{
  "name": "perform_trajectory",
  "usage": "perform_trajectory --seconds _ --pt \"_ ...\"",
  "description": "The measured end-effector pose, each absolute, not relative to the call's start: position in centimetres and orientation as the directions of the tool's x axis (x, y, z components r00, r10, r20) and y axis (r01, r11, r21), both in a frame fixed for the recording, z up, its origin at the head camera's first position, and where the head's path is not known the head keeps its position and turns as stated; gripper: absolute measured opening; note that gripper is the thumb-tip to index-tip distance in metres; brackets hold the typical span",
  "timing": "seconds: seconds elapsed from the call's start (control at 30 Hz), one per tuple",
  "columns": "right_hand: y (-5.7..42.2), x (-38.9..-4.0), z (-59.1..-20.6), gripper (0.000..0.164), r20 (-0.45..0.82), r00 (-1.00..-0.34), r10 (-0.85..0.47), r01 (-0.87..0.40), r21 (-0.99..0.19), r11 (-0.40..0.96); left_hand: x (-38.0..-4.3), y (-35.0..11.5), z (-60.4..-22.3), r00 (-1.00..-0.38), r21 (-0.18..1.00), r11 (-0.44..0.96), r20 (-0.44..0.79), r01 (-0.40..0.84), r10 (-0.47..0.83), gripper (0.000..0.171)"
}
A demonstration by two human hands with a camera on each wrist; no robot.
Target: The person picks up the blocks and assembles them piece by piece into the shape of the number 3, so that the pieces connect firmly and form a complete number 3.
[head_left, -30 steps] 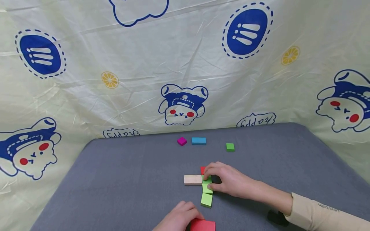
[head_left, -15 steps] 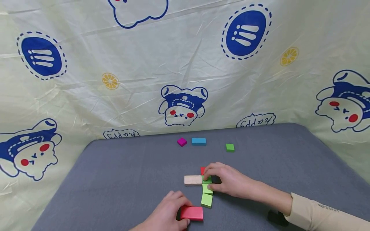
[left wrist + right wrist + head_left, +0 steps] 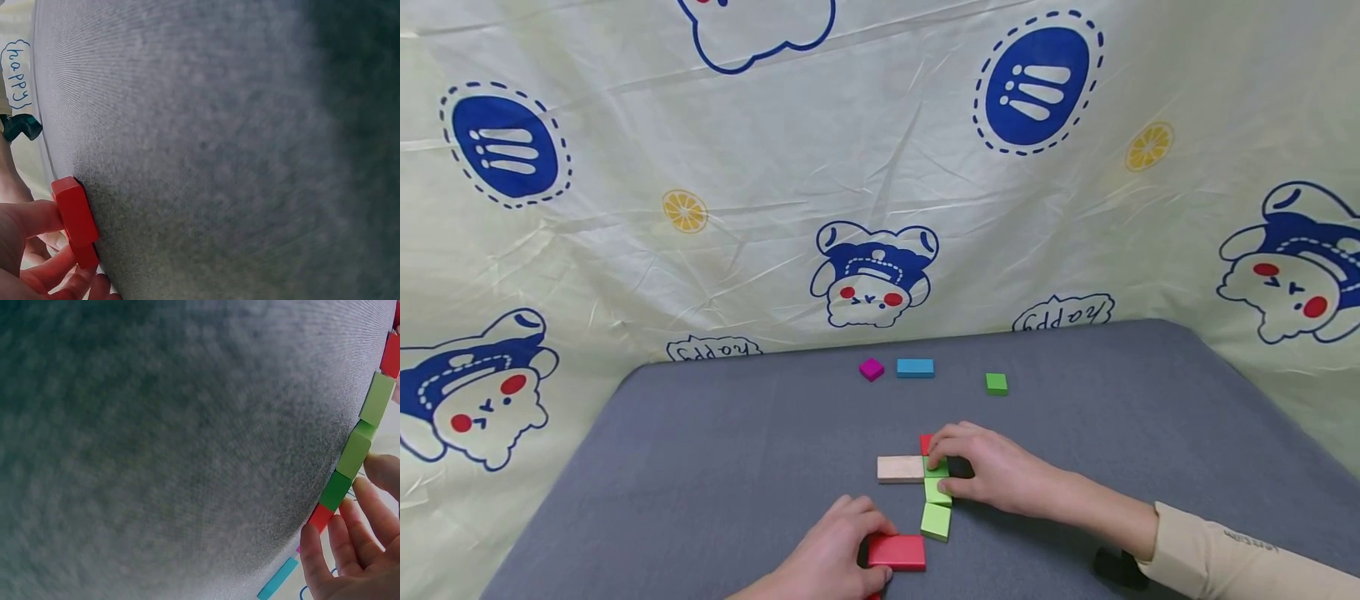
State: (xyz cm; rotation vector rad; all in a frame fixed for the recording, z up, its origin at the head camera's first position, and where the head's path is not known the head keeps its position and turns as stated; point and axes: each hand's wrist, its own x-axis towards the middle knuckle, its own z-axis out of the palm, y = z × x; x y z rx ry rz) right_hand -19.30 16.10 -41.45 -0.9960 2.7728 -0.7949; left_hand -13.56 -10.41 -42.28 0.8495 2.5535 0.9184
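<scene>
1. Head view: the left hand [image 3: 827, 554] grasps a red block [image 3: 898, 553] between thumb and fingers, flat above or on the desk [image 3: 700, 467]; I cannot tell which. The block is just beside the nearer light-green block [image 3: 936, 522], which lies slightly askew. The right hand [image 3: 992, 467] has bent fingers at the farther light-green block [image 3: 936, 492] and the dark green block [image 3: 937, 468]; whether they pinch or only steady these, I cannot tell. A pale wooden block [image 3: 900, 469] adjoins the row.

2. Left wrist view: the fingers are on the red block, with another red piece [image 3: 85, 255] just beyond its end.

3. Right wrist view: fingertips touch the row, near a small red block [image 3: 320, 517]. The step in hand looks like extending the row with the red block. The next move probably calls for aligning the red block with the skewed end, lowering it if needed and releasing it gently, with the right hand guarding the row against knocks.
</scene>
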Motion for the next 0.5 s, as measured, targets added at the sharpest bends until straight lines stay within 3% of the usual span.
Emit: perform_trajectory --seconds 0.5 --pt "16.16 -19.33 -41.44 0.021 0.079 -0.791 -0.607 -0.556 -0.507 0.659 -13.75 -10.26 -42.41 -0.785 0.631 0.628 -0.049 0.455 0.618 0.024"
